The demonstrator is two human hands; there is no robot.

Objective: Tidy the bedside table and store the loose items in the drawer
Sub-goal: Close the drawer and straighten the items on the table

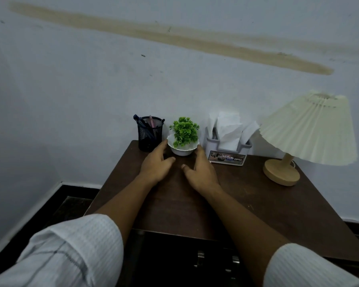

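Note:
A small green plant in a white pot (182,149) stands near the back of the dark wooden bedside table (247,195). My left hand (157,164) lies on the pot's left side, fingers straight and reaching toward its rim. My right hand (201,172) lies on the pot's right side, fingertips touching the rim, thumb spread on the table. Neither hand curls round the pot. A black mesh pen holder (149,134) with several pens stands left of the pot. Below the table's front edge, the drawer front with metal handles (200,258) shows dimly.
A grey tissue holder (228,151) with white tissues stands right of the pot. A lamp with a pleated cream shade (311,129) and a round wooden base (281,171) occupies the back right corner. The wall rises directly behind the table.

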